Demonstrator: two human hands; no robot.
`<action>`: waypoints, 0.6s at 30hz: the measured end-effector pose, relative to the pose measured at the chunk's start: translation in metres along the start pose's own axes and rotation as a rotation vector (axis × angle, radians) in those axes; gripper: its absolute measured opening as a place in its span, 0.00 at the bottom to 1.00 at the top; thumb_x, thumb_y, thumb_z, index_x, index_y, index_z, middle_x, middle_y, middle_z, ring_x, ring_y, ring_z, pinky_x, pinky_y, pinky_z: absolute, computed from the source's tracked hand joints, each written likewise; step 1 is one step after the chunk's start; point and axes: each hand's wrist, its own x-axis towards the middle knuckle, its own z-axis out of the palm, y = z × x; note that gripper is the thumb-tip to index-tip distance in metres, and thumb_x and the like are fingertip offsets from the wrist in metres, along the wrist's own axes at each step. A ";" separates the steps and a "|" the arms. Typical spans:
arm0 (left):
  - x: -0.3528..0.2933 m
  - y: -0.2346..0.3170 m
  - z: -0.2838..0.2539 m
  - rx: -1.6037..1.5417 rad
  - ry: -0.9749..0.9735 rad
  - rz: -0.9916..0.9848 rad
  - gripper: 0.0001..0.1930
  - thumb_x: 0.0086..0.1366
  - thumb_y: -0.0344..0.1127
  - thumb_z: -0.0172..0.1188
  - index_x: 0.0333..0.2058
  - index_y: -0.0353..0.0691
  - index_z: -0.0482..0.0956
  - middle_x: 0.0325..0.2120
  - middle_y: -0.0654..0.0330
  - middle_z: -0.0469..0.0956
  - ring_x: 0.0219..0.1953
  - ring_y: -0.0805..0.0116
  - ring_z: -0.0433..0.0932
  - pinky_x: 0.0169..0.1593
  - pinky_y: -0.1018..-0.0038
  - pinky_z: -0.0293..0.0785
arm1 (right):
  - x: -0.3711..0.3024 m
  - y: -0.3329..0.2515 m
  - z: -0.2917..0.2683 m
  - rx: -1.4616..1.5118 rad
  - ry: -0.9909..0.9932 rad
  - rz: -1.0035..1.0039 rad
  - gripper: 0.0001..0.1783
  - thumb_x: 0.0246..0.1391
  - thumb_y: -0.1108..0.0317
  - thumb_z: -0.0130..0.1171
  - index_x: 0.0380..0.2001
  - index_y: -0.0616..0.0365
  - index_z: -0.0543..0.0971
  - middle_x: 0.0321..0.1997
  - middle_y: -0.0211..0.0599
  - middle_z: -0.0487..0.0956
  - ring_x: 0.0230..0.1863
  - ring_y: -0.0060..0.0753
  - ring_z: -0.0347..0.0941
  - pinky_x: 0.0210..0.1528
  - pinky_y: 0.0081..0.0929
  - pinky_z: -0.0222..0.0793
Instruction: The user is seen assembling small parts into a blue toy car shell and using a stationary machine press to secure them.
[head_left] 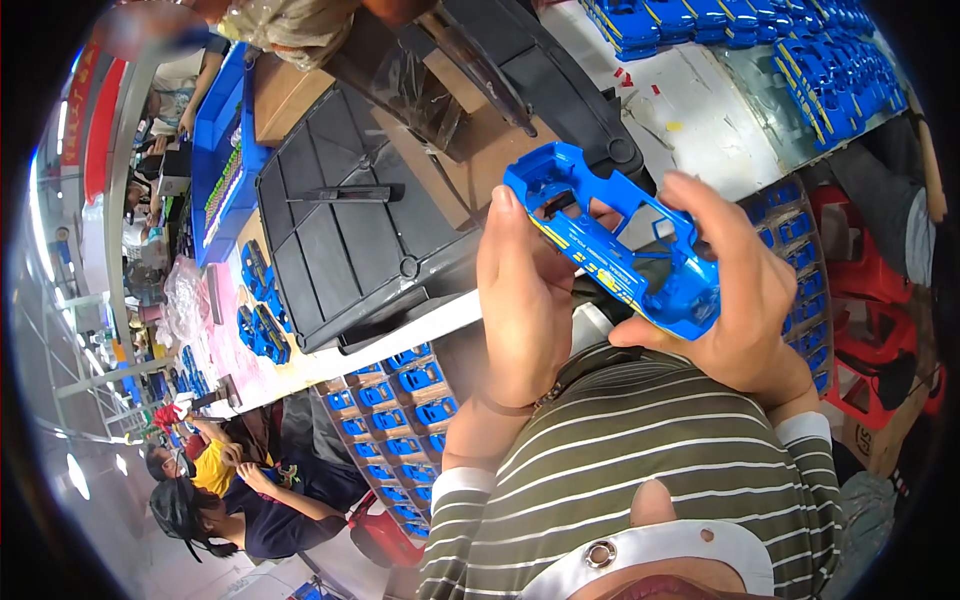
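A blue plastic toy car body shell (pixel 598 264) with yellow and white printing along its side is held in front of my chest. Its open, hollow face is turned upward and it lies tilted, one end up to the left. My left hand (pixel 525 295) grips the upper left end, thumb at its outer edge; those fingers are partly hidden behind the shell. At the lower right end, my right hand (pixel 738 290) closes round it, fingers curled along the far edge and thumb beneath the near side.
A black plastic crate (pixel 345 225) lies on the white table beyond my hands. Stacked blue shells (pixel 840 85) fill the far right; more blue shells (pixel 265 330) lie left. Compartmented trays of shells (pixel 395 425) are below the table edge. Red stools (pixel 865 330) stand right; people sit lower left.
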 end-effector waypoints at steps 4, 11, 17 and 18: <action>0.004 0.004 0.002 -0.157 -0.014 -0.047 0.25 0.70 0.52 0.36 0.50 0.36 0.66 0.39 0.52 0.76 0.43 0.63 0.75 0.48 0.66 0.72 | 0.015 -0.003 -0.001 0.028 0.030 -0.036 0.46 0.30 0.55 0.75 0.51 0.69 0.65 0.43 0.51 0.75 0.37 0.42 0.77 0.36 0.29 0.74; 0.007 0.008 -0.005 -0.285 -0.099 -0.092 0.25 0.70 0.52 0.35 0.51 0.36 0.65 0.43 0.50 0.74 0.44 0.62 0.75 0.49 0.66 0.72 | 0.037 -0.007 0.001 0.096 0.068 -0.084 0.43 0.27 0.62 0.77 0.47 0.67 0.65 0.42 0.52 0.74 0.35 0.44 0.76 0.33 0.29 0.74; 0.010 0.007 -0.011 -0.317 -0.157 0.000 0.24 0.70 0.51 0.36 0.51 0.36 0.65 0.46 0.52 0.73 0.43 0.62 0.75 0.46 0.67 0.74 | 0.048 -0.014 0.000 0.109 0.009 -0.042 0.45 0.25 0.63 0.78 0.47 0.65 0.64 0.40 0.53 0.74 0.37 0.44 0.76 0.35 0.31 0.74; 0.010 0.010 -0.008 -0.333 -0.148 -0.009 0.22 0.70 0.50 0.39 0.49 0.37 0.67 0.46 0.55 0.73 0.40 0.65 0.75 0.41 0.70 0.75 | 0.050 -0.014 -0.001 0.106 -0.002 -0.048 0.45 0.25 0.63 0.78 0.47 0.65 0.64 0.40 0.54 0.73 0.37 0.43 0.76 0.36 0.31 0.74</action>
